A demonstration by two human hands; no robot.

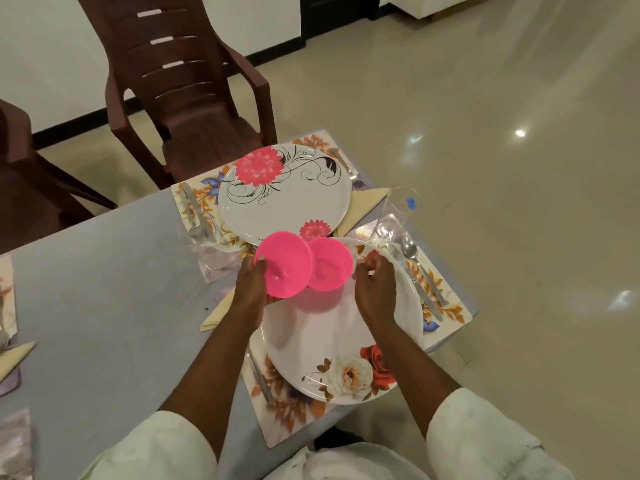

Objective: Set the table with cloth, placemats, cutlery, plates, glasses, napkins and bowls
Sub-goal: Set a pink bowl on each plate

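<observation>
While the left hand [254, 284] is gripping one pink bowl [284, 263], the right hand [375, 289], fingers loosely curled, is setting another bowl [329, 263] on the rose plate [332, 341], likely the bowls step.

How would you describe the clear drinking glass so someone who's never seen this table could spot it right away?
Start at the table's right edge, between the two floral plates. Just beyond the tip of the spoon at the near place setting stands the glass, by the cream napkin. It is the only see-through thing there, with a small blue mark near its rim.
</observation>
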